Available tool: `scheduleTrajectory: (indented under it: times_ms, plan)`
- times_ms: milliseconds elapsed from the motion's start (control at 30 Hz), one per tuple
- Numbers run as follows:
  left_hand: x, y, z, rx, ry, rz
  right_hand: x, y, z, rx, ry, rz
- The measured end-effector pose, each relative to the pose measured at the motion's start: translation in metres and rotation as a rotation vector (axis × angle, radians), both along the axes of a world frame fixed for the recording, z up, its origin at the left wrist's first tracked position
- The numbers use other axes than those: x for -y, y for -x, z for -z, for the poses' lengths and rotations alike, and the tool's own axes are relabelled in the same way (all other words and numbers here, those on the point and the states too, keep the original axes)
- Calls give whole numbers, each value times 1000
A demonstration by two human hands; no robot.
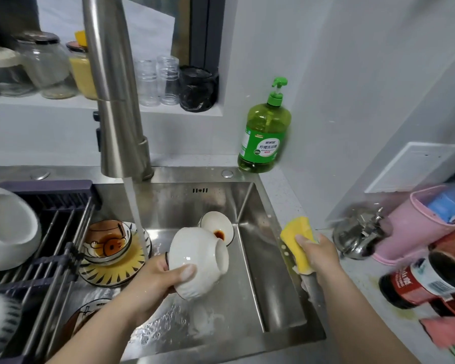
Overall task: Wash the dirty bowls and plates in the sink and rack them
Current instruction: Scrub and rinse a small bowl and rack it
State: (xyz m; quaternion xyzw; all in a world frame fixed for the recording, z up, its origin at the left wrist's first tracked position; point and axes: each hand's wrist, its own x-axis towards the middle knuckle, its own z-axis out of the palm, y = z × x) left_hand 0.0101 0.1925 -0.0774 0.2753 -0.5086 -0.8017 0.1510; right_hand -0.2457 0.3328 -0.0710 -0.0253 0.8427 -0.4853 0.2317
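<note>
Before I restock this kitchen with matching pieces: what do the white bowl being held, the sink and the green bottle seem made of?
White bowl: likely glazed ceramic; glossy highlights, thick foot ring.
Sink: brushed stainless steel; dull grey sheen, sharp folded creases.
Green bottle: translucent plastic; liquid shows through, opaque pump on top.

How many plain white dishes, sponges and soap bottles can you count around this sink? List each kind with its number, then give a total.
Plain white dishes: 3 (held bowl, sauce-stained dish, racked bowl)
Sponges: 1 (yellow sponge)
Soap bottles: 1 (green soap bottle)
Total: 5
</note>
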Motion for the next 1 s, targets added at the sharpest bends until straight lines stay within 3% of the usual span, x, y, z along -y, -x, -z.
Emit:
scheduleTrajectory:
  times_ms: [300, 367, 433, 500, 567, 667, 800, 833, 900, 1000]
  plan:
    - [-2, 3, 1, 65, 118, 26, -12, 11, 11, -542, -549, -213]
    - [-4, 3, -4, 106, 176, 16, -11, 3, 6, -673, -546, -239]
    - [-7, 0, -11, 160, 265, 5, -1, -15, -3, -700, -372, -257]
    - [-8, -2, -15, 264, 420, 53, 18, -44, -21, -472, -161, -304]
    - [-9, -5, -15, 485, 722, 137, 39, -76, -35, -117, -53, -415]
    - [-11, -15, -15, 764, 1281, 241, 66, -115, -38, 221, -138, -682]
    - [0, -23, -13, 762, 1516, 340, 82, -135, -34, 422, -195, -755]
    - [5, -29, -5, 732, 1670, 348, 83, -139, -34, 436, -211, -778]
    - [13, -37, 1, 725, 1704, 385, 90, -148, -34, 413, -240, -805]
    - [24, -44, 19, 514, 1781, 236, 103, -159, -25, 428, -207, -673]
